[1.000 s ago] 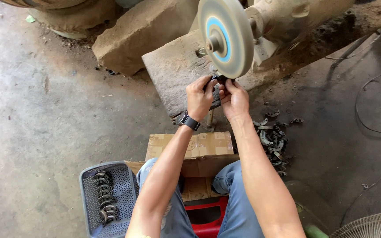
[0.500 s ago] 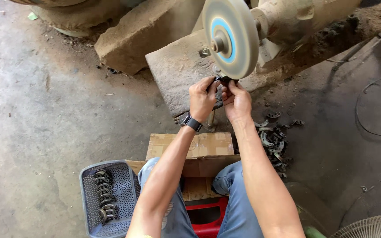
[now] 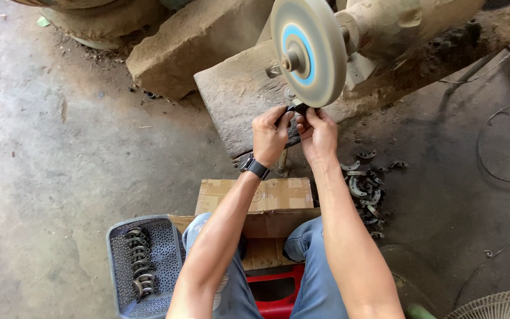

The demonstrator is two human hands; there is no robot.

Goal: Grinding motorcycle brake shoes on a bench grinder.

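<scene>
Pressing a dark part (image 3: 298, 108) against the buffing wheel (image 3: 309, 52).

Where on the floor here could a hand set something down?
Bare concrete floor lies open left of the stone block and above the basket. It is crowded right of the cardboard box, where curved metal pieces lie piled.

Single head-worn view, looking steeply down and forward, close over the polishing wheel (image 3: 308, 50), knees just below it.
</scene>
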